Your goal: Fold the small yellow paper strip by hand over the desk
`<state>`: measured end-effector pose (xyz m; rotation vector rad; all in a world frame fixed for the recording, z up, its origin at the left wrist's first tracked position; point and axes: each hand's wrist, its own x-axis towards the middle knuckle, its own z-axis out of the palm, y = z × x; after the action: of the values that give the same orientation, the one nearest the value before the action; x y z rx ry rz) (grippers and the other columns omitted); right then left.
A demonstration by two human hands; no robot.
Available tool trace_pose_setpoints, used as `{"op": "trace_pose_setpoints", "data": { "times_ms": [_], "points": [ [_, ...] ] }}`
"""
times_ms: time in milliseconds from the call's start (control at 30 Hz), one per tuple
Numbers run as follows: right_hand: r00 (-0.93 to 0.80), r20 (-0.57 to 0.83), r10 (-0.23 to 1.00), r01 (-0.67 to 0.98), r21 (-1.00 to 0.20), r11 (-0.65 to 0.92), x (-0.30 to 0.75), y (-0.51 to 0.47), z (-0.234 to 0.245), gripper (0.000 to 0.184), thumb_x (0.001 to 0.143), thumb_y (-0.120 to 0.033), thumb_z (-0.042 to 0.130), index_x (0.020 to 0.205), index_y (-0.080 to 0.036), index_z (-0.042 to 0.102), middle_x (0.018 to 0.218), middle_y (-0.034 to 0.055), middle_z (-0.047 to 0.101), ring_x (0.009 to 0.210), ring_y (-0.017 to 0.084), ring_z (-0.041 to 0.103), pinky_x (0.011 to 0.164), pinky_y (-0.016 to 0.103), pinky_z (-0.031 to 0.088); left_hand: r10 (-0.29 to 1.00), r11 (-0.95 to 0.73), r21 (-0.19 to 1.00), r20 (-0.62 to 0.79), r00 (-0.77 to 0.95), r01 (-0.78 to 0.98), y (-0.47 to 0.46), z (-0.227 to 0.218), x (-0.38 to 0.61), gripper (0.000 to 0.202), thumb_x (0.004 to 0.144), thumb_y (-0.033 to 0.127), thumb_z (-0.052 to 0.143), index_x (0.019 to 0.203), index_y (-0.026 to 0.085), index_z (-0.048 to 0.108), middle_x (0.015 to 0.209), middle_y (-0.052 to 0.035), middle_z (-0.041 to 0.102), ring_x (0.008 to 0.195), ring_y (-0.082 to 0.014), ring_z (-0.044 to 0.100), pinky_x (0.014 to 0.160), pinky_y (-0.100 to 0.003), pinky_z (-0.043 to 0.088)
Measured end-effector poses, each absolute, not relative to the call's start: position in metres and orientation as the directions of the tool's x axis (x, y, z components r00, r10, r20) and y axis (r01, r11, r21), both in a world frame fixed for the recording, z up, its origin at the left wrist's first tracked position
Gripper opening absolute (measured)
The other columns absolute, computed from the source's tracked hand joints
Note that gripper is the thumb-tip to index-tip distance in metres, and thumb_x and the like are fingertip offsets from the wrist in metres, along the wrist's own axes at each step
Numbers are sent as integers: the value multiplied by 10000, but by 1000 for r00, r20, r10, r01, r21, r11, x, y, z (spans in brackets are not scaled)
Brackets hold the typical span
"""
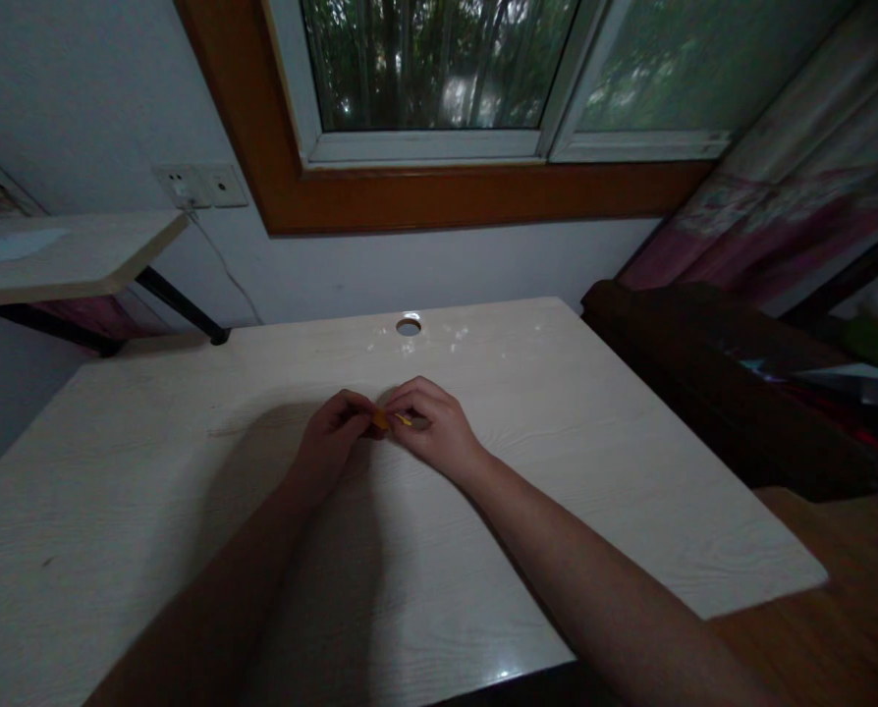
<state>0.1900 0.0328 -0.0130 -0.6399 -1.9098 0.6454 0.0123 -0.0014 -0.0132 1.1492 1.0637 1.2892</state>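
A small yellow-orange piece (380, 420), maybe folded paper, sits between my two hands just above the desk (520, 393). My left hand (336, 428) pinches its left side between thumb and fingers. From the other side my right hand (433, 420) grips it too, and a bit of yellow pokes out inside the curl of those fingers. The fingertips of both hands nearly meet. Most of the piece is covered by fingers, so its full shape cannot be made out.
A raised shelf (78, 257) on black legs stands at the back left, below a wall socket (201, 187) with a white cord. The desk has a round cable hole (409, 327) near its back edge. Right of it is dark furniture (675, 373) with things piled on it.
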Motion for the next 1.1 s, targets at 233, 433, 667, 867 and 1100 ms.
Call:
{"op": "trace_pose_setpoints", "data": {
  "times_ms": [233, 433, 667, 867, 1100],
  "points": [
    [-354, 540, 763, 97, -791, 605, 189, 33, -12, 73, 874, -221, 615, 899, -218, 683, 977, 68, 642, 887, 168, 616, 730, 304, 520, 995, -99, 995, 99, 4, -9, -1, -13, 12, 61, 810, 205, 599, 864, 177, 604, 803, 3, 668, 710, -141, 669, 709, -287, 544],
    [-389, 290, 875, -32, -953, 302, 185, 36, -20, 163, 870, -345, 626, 834, -188, 650, 927, 48, 622, 689, 117, 611, 596, 252, 500, 979, -201, 956, 204, 8, 215, -3, -13, 12, 92, 849, 236, 574, 898, 185, 632, 825, -24, 686, 760, -163, 676, 721, -291, 532],
    [-372, 252, 893, 40, -957, 286, 185, 36, -23, 169, 811, -331, 693, 849, -176, 636, 828, 22, 625, 641, 101, 573, 585, 228, 474, 979, -201, 944, 204, 16, 262, -6, -8, 14, 111, 841, 231, 570, 896, 188, 656, 839, -36, 704, 770, -175, 681, 728, -290, 530],
    [-339, 370, 865, 159, -884, 440, 187, 35, -20, 73, 801, -245, 694, 851, -192, 693, 823, 19, 593, 712, 117, 566, 620, 231, 462, 982, -184, 954, 189, -1, 239, -5, -10, 15, 109, 814, 233, 602, 897, 189, 656, 825, -34, 708, 760, -174, 686, 715, -285, 531],
    [-316, 424, 849, 165, -856, 489, 187, 35, -17, 39, 793, -202, 689, 831, -194, 689, 816, 11, 583, 672, 104, 546, 582, 221, 437, 994, -91, 996, 89, -61, -24, 2, -17, 15, 239, 777, 319, 693, 937, 182, 580, 818, -2, 654, 725, -155, 678, 729, -330, 575]
  ]
}}
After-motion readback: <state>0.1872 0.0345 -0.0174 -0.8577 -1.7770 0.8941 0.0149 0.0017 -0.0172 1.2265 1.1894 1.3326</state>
